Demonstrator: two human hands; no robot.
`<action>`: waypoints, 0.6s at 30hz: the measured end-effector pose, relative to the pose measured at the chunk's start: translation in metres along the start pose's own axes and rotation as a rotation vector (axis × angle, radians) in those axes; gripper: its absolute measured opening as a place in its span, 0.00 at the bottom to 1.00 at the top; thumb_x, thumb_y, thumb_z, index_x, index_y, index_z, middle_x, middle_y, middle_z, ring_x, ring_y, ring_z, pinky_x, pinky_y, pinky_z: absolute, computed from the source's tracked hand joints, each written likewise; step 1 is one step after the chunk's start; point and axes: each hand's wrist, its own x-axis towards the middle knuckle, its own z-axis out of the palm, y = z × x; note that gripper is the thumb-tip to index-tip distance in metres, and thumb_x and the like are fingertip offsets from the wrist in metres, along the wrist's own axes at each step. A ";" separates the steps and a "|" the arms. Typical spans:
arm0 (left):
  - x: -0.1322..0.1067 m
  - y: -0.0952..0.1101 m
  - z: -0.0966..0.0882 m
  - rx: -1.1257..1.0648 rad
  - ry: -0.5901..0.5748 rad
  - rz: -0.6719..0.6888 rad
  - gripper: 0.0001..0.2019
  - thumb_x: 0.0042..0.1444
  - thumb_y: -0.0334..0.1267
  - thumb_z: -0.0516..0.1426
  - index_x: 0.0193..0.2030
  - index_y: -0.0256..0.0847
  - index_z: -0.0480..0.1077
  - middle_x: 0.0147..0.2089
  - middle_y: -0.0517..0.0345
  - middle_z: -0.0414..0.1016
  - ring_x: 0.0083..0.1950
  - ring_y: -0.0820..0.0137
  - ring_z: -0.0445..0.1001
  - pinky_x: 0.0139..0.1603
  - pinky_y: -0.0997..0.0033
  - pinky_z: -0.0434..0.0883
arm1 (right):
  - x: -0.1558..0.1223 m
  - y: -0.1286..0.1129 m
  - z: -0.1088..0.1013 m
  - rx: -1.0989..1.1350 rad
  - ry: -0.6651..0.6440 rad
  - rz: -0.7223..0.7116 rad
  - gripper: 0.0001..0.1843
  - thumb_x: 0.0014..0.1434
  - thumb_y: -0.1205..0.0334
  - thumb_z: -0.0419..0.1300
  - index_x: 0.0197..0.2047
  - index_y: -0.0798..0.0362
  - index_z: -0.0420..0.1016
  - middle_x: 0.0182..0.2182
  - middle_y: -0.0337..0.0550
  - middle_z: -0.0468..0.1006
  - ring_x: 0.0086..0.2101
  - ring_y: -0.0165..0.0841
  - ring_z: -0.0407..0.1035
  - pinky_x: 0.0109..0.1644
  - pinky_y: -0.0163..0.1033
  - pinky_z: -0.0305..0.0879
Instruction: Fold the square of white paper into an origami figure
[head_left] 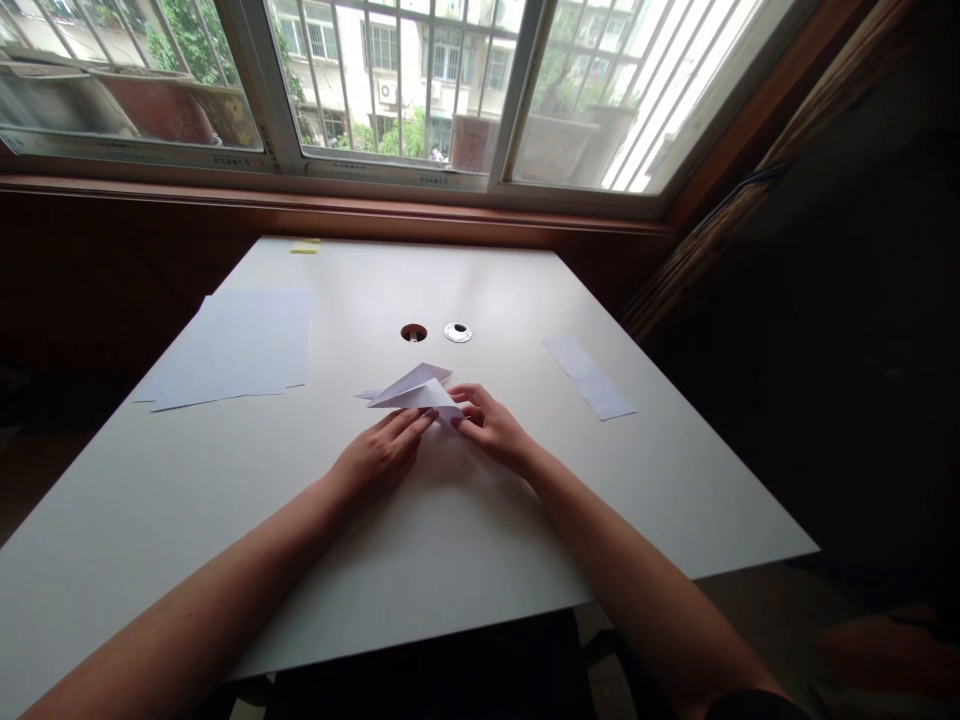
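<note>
A folded sheet of white paper (411,386) with pointed flaps stands partly raised at the middle of the white table (465,540). My left hand (384,447) is at its near left side, fingers together, the fingertips against the paper's lower edge. At the right end, my right hand (489,425) pinches the paper between thumb and fingers. The left thumb and part of the paper's underside are hidden.
Flat white sheets (232,345) lie at the left. A creased paper strip (589,377) rests at the right. Beyond the hands are a round cable hole (414,333) and its loose cover (458,332). A yellow piece (305,246) sits by the window edge.
</note>
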 end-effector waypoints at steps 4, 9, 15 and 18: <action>-0.001 0.001 -0.002 -0.049 0.064 -0.010 0.22 0.63 0.27 0.48 0.63 0.42 0.61 0.62 0.45 0.68 0.60 0.60 0.71 0.59 0.56 0.73 | 0.003 0.005 0.000 -0.015 0.121 0.036 0.14 0.62 0.56 0.58 0.50 0.50 0.68 0.41 0.43 0.76 0.34 0.33 0.78 0.37 0.38 0.75; -0.006 0.008 -0.013 -0.033 0.225 0.016 0.10 0.60 0.29 0.53 0.47 0.44 0.67 0.42 0.52 0.73 0.43 0.66 0.74 0.44 0.65 0.75 | 0.005 0.004 -0.005 -0.066 0.334 0.014 0.13 0.63 0.52 0.57 0.44 0.51 0.71 0.33 0.41 0.78 0.29 0.34 0.77 0.30 0.36 0.73; -0.014 0.008 -0.024 0.084 0.528 0.069 0.20 0.54 0.32 0.62 0.52 0.47 0.63 0.39 0.55 0.67 0.36 0.67 0.69 0.36 0.64 0.73 | 0.004 -0.011 -0.016 -0.254 0.524 -0.052 0.11 0.62 0.55 0.57 0.42 0.52 0.76 0.30 0.41 0.79 0.27 0.33 0.75 0.33 0.38 0.72; -0.011 0.007 -0.027 0.049 0.460 -0.017 0.25 0.55 0.34 0.62 0.58 0.47 0.61 0.49 0.48 0.66 0.46 0.62 0.71 0.42 0.59 0.76 | 0.003 -0.024 -0.024 -0.364 0.569 -0.117 0.09 0.62 0.58 0.58 0.42 0.51 0.77 0.35 0.43 0.81 0.30 0.34 0.74 0.38 0.40 0.72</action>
